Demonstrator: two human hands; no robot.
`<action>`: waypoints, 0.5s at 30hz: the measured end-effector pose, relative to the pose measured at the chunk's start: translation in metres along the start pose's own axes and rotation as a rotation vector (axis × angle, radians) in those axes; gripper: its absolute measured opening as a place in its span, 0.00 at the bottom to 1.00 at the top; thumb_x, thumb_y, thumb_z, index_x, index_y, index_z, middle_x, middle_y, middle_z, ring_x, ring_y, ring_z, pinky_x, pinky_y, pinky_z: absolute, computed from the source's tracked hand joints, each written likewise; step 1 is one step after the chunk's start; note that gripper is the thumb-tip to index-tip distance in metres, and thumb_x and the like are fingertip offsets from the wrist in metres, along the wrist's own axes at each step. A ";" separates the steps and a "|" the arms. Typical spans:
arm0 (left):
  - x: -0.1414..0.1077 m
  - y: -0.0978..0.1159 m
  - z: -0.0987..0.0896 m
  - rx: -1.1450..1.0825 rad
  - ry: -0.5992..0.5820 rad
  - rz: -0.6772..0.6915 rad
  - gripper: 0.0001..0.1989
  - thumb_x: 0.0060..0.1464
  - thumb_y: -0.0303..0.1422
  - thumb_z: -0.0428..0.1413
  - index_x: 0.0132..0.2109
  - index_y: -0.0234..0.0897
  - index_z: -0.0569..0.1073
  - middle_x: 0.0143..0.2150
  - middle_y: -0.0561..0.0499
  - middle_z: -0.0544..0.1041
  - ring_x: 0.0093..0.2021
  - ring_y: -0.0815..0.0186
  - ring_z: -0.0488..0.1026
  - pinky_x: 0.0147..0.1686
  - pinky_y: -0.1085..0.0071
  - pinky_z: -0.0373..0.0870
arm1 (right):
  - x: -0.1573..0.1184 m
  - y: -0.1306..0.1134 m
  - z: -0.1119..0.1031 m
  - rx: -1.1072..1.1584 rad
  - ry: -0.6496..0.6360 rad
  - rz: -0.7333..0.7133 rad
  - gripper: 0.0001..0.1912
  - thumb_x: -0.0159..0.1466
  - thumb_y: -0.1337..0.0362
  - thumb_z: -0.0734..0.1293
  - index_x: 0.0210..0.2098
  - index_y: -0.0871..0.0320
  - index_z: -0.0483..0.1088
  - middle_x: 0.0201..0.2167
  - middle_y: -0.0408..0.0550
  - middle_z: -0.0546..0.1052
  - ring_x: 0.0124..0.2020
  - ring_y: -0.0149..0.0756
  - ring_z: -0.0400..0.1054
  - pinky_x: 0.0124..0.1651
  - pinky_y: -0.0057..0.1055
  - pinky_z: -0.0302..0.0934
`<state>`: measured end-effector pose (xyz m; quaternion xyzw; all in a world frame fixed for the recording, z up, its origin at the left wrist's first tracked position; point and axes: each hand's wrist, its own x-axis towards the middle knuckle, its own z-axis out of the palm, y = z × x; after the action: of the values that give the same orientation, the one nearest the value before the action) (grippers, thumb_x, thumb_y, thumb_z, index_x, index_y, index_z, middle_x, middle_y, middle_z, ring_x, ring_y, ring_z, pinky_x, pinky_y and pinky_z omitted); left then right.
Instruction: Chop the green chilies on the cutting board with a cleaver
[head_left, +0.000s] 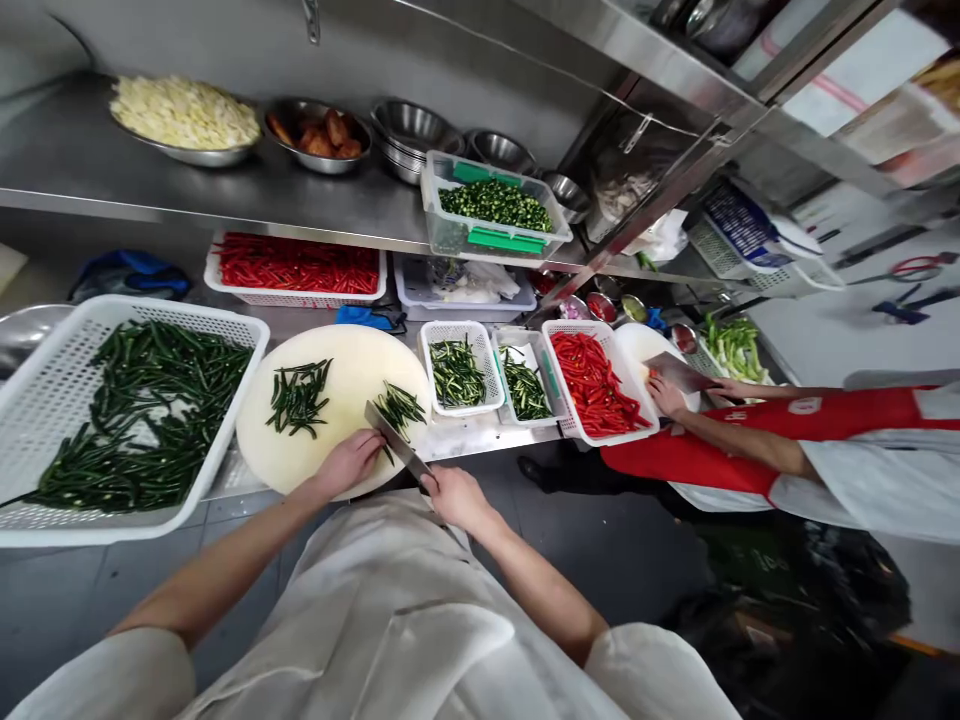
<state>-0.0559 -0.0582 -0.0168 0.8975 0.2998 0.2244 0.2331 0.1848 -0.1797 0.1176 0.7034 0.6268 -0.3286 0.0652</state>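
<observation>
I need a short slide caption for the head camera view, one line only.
A person's right hand holds a knife over green chilies on a round cutting board, left hand alongside.

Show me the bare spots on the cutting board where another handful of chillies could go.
The cutting board is bare along its far edge and in the middle strip between the left chilli pile and the cleaver. Crowded: the near edge, under the left hand and right hand.

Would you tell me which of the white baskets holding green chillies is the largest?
The large white basket at far left, beside the round cutting board; the two right of the board are much smaller.
</observation>
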 end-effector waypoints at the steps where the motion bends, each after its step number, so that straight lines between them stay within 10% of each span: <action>1: -0.001 -0.001 -0.001 -0.001 -0.007 0.009 0.14 0.69 0.28 0.49 0.54 0.40 0.77 0.53 0.44 0.79 0.55 0.56 0.77 0.58 0.56 0.78 | -0.003 0.002 -0.004 -0.001 -0.003 -0.002 0.21 0.78 0.53 0.55 0.47 0.54 0.77 0.43 0.53 0.85 0.44 0.45 0.78 0.45 0.32 0.60; 7: 0.000 -0.006 0.011 -0.004 0.004 -0.013 0.14 0.69 0.27 0.50 0.54 0.40 0.77 0.53 0.43 0.79 0.55 0.56 0.76 0.59 0.55 0.77 | -0.003 0.002 -0.009 0.023 -0.045 0.021 0.20 0.78 0.54 0.56 0.47 0.55 0.77 0.43 0.54 0.84 0.46 0.45 0.79 0.46 0.32 0.60; 15: 0.004 0.009 -0.004 0.048 -0.074 0.006 0.12 0.68 0.27 0.51 0.52 0.38 0.78 0.51 0.43 0.78 0.53 0.59 0.74 0.56 0.62 0.74 | 0.067 -0.025 0.009 0.126 0.071 -0.089 0.22 0.79 0.56 0.54 0.50 0.58 0.76 0.49 0.59 0.83 0.52 0.46 0.77 0.50 0.32 0.62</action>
<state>-0.0513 -0.0606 -0.0078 0.9114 0.2938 0.1844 0.2216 0.1582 -0.1231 0.0823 0.6889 0.6374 -0.3448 -0.0163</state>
